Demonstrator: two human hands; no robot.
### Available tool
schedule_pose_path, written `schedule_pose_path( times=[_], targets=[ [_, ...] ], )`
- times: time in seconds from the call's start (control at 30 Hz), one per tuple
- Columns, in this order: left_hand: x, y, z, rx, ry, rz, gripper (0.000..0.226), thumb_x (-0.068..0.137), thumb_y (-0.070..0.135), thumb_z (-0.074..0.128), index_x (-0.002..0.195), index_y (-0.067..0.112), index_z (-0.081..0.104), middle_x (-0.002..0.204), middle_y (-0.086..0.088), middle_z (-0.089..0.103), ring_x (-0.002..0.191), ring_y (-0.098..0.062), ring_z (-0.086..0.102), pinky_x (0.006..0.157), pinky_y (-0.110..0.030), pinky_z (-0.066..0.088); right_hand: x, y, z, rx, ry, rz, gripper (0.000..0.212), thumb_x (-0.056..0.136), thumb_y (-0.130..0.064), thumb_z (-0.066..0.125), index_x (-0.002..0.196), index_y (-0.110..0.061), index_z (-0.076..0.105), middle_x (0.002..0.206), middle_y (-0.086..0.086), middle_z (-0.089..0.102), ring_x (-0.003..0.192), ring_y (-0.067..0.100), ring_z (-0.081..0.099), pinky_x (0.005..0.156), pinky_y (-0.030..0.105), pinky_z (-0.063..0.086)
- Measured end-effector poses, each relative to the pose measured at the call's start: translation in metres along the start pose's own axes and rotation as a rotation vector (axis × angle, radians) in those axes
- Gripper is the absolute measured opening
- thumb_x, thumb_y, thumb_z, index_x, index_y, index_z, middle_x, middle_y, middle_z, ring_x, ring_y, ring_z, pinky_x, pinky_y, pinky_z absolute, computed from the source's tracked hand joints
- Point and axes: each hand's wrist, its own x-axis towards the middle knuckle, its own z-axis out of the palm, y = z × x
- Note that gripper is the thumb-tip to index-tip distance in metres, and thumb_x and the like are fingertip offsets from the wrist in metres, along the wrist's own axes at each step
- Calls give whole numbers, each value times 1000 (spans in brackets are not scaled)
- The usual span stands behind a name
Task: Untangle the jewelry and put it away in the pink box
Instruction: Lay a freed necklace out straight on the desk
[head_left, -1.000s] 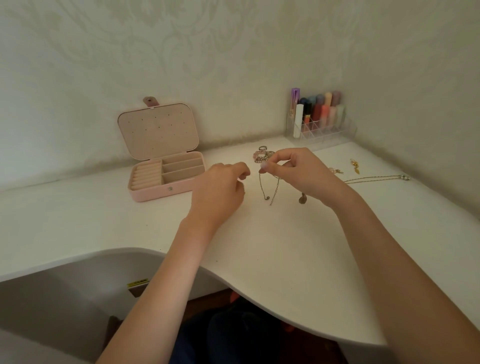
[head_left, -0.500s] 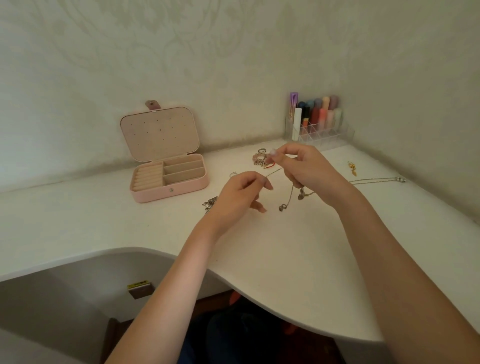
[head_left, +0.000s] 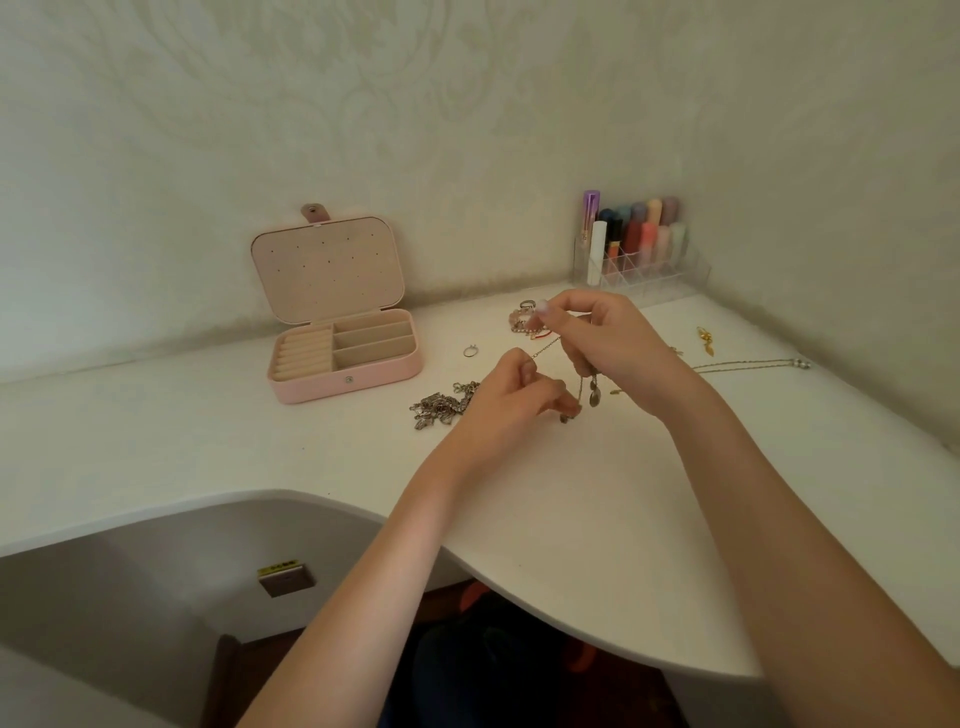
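White desk (head_left: 571, 519) — left hand (head_left: 511, 402) and right hand (head_left: 605, 343) both pinch one chain (head_left: 545, 347).

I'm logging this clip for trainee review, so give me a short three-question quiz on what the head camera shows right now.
1. True or false: the pink jewelry box has its lid shut.
2. What do the left hand and right hand pinch between them?
3. Which lies nearest the box: A) the small ring, B) the gold earring, C) the long chain on the right?

Key: 1. False, the lid is up. 2. A thin pendant chain. 3. A.
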Motion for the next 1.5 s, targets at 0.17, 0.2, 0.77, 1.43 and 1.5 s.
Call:
schedule_pose_path(
  times=[0.17, 0.2, 0.77, 1.43, 1.5],
  targets=[
    [1, -2, 2, -71, 75, -15, 31, 94, 3, 53, 79, 16, 28, 82, -8, 53, 63, -13, 60, 90, -47, 53, 0, 1, 2, 21, -45, 2, 26, 90, -37, 61, 89, -13, 70, 51, 3, 38, 42, 10, 30, 45, 20, 30],
    [1, 0, 4, -109, 72, -23, 30, 95, 5, 51, 79, 16, 29, 81, -8, 54, 61, -13, 58, 83, -44, 56, 0, 1, 1, 24, -43, 1, 25, 90, -37, 61, 89, -13, 70, 49, 1, 38, 42, 10, 30, 45, 19, 30],
    [2, -8, 6, -132, -27, 63, 28, 85, 4, 53, 80, 16, 28, 67, -1, 50, 59, -17, 56, 66, -33, 49, 3, 6, 1, 106, 56, -22, 18, 91, -28, 62, 84, -13, 68, 40, -9, 41, 40, 9, 31, 44, 19, 31],
    [-3, 37, -32, -53, 447, 152, 29, 101, 17, 32, 73, 21, 29, 47, 11, 33, 41, -6, 24, 38, -17, 15, 1, 29, -5, -203, -362, 61, 8, 89, -20, 66, 87, -16, 72, 89, -1, 74, 88, 13, 68, 89, 37, 46],
    [-2, 40, -39, -69, 494, 163, 28, 101, 17, 31, 73, 19, 30, 45, 11, 34, 39, -5, 25, 38, -17, 15, -1, 29, -6, -161, -343, 70, 11, 92, -16, 61, 87, -13, 70, 70, 3, 67, 65, 13, 61, 71, 26, 47]
  ],
)
